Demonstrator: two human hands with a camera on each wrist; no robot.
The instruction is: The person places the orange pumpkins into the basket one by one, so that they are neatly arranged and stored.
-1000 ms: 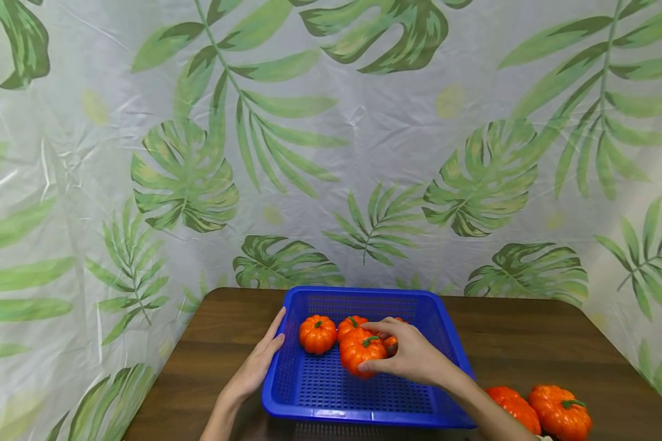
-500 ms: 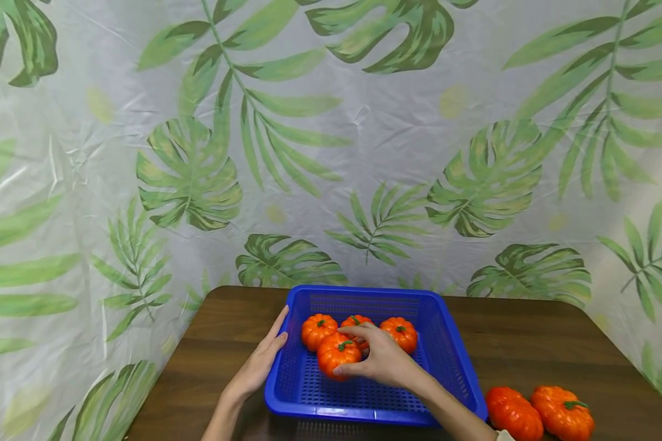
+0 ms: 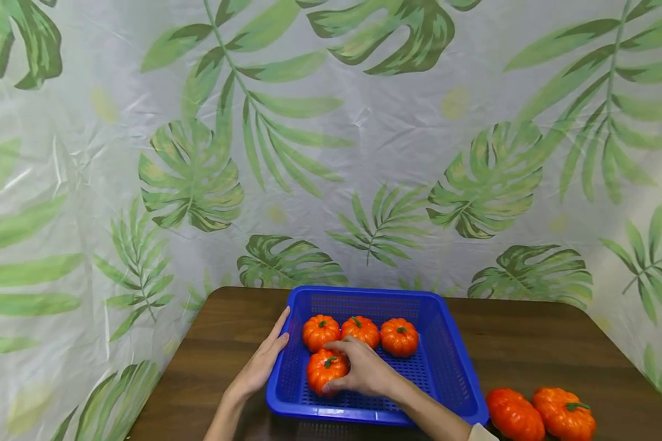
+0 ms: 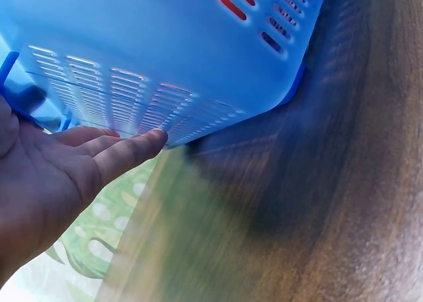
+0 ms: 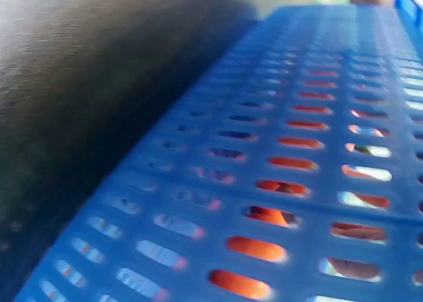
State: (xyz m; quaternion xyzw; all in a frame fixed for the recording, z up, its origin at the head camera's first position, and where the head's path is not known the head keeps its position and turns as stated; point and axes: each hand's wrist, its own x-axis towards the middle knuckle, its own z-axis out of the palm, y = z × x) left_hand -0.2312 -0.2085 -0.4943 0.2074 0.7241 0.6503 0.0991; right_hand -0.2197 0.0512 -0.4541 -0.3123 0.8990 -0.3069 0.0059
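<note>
Filling the blue basket (image 3: 459, 370): judged part done; a left pumpkin (image 3: 321, 332), a middle pumpkin (image 3: 362, 331) and a right pumpkin (image 3: 399, 337) are lined up inside, at lower centre of the frame.
Held pumpkin (image 3: 322, 370): seen inside, before the row's left end; whether it is set down cannot be told.
Outside: a red pumpkin (image 3: 514, 413) and an orange pumpkin (image 3: 564, 413), seemingly left to do, are seen on the surface (image 3: 237, 318), lower right.
Right hand (image 3: 364, 369): grip clamped on the held pumpkin.
Left hand (image 3: 259, 364): fingers laid straight along the basket's left wall, nothing gripped.
</note>
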